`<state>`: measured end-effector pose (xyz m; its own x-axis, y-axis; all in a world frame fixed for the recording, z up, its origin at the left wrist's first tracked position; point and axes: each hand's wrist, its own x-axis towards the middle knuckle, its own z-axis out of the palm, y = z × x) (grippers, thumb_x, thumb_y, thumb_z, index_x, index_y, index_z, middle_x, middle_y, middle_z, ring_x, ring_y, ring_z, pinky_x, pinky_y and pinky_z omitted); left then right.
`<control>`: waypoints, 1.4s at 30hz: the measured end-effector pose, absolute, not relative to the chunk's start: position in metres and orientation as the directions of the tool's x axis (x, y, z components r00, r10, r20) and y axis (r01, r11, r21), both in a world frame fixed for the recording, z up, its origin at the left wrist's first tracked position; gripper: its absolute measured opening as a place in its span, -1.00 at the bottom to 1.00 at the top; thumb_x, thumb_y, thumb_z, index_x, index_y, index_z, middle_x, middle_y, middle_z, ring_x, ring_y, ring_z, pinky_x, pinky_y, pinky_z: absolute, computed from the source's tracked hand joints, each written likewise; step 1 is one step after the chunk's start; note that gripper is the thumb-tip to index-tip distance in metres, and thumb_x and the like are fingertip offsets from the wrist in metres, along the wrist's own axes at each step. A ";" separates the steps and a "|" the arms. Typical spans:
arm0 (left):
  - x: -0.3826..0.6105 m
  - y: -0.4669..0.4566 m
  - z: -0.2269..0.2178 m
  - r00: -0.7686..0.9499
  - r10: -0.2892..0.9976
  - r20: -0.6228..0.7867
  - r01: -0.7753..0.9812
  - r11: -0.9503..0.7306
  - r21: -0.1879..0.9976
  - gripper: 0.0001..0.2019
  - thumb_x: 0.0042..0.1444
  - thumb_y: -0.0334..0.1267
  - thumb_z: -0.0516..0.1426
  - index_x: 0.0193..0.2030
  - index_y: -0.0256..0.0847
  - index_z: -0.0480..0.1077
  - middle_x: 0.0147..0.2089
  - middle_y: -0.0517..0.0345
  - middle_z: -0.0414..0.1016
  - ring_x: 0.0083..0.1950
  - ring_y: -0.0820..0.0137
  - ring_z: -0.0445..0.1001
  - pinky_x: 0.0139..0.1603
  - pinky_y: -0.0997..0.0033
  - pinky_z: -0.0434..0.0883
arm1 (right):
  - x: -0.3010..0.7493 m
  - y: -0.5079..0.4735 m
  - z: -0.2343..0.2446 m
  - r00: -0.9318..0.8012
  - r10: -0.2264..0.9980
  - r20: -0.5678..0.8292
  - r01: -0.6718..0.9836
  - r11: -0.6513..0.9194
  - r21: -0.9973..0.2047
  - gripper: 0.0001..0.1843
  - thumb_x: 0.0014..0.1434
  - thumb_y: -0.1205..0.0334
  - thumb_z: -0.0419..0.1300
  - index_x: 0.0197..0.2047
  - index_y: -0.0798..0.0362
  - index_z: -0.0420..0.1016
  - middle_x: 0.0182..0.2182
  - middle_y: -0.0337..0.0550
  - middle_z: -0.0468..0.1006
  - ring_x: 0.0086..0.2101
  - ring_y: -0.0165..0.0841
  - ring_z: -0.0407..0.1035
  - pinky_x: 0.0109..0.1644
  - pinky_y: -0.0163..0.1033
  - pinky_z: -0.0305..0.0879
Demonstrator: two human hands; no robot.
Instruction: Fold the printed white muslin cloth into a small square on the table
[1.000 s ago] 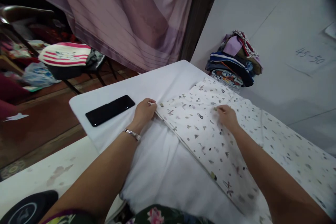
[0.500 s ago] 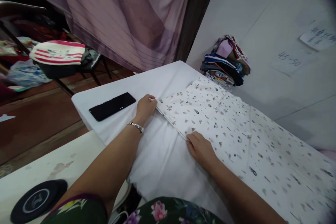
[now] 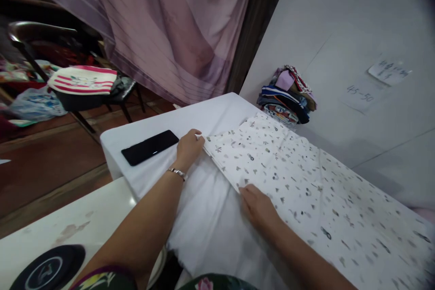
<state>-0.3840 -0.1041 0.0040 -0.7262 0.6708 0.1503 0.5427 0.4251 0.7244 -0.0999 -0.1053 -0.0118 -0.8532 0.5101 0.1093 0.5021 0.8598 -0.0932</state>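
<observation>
A white printed cloth [image 3: 292, 172] with small dark motifs lies spread over a white-covered table [image 3: 217, 106]. My left hand [image 3: 190, 146], with a silver bracelet at the wrist, pinches the cloth's far left corner. Along the same near edge, my right hand [image 3: 256, 201] grips the fabric between thumb and fingers. The edge runs fairly straight between the two hands and appears to have more than one layer. A black phone [image 3: 149, 147] lies face up on the table, just left of my left hand.
A stack of folded clothes [image 3: 287, 95] stands against the white wall at the table's far side. Left of the table is a chair [image 3: 84, 95] with a striped cloth on it. A pink curtain [image 3: 176, 31] hangs behind. A round black object [image 3: 45, 269] sits on a lower white surface [image 3: 98, 210].
The camera view has shifted slightly, so the scene sits lower in the picture. Both hands keep hold of the cloth's edge in nearly the same places.
</observation>
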 end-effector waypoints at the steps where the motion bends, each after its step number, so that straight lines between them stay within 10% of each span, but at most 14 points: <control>1: -0.385 -0.106 0.007 -0.723 0.670 0.171 0.571 0.439 0.694 -0.71 0.04 -0.23 0.00 -0.10 -0.11 0.38 -0.37 0.16 0.51 -0.26 0.30 0.46 -0.26 0.39 0.29 | -0.101 -0.110 -0.013 -0.864 0.487 0.125 0.480 0.873 -0.086 -0.70 0.22 0.44 -0.08 -0.06 0.08 0.37 -0.28 -0.09 0.44 -0.34 -0.35 0.34 -0.32 -0.33 0.25; 7: -0.398 -0.116 0.017 -0.654 0.753 -0.072 0.661 0.615 0.430 -0.77 -0.03 -0.26 0.01 -0.26 -0.15 0.43 -0.25 -0.04 0.53 -0.21 0.14 0.48 -0.30 0.30 0.32 | -0.113 -0.127 -0.025 -0.878 0.455 0.147 0.461 0.887 0.013 -0.69 0.14 0.52 -0.05 -0.09 0.14 0.37 -0.34 -0.08 0.44 -0.41 -0.32 0.33 -0.41 -0.31 0.19; 22: -0.415 -0.124 0.009 -0.617 0.764 -0.187 0.687 0.639 0.346 -0.85 -0.04 -0.26 0.01 -0.36 -0.14 0.39 -0.25 -0.03 0.52 -0.20 0.13 0.47 -0.31 0.26 0.31 | -0.106 -0.132 -0.047 -0.880 0.414 0.232 0.393 0.910 -0.131 -0.57 0.23 0.34 -0.08 0.16 0.13 0.25 -0.04 0.06 0.45 -0.10 -0.19 0.34 -0.04 -0.09 0.32; 28: -0.410 -0.126 0.015 -0.627 0.755 -0.193 0.697 0.654 0.295 -0.80 -0.01 -0.27 0.00 -0.29 -0.18 0.40 -0.20 -0.07 0.53 -0.15 0.12 0.48 -0.28 0.27 0.33 | -0.104 -0.129 -0.039 -0.958 0.275 0.085 0.250 0.940 -0.230 -0.26 0.25 -0.04 0.00 0.36 0.14 -0.09 0.34 0.03 -0.09 0.30 -0.10 -0.18 0.31 0.11 -0.14; 42: -0.385 -0.067 0.054 -0.514 0.856 0.060 0.839 0.487 0.242 -0.72 0.11 -0.28 -0.06 -0.19 -0.17 0.45 -0.11 -0.03 0.52 -0.05 0.18 0.45 -0.17 0.30 0.33 | -0.106 -0.132 -0.030 -0.956 0.289 0.057 0.249 0.897 -0.366 -0.25 0.24 -0.10 0.01 0.35 0.14 -0.03 0.34 0.02 -0.13 0.31 -0.10 -0.26 0.34 0.15 -0.23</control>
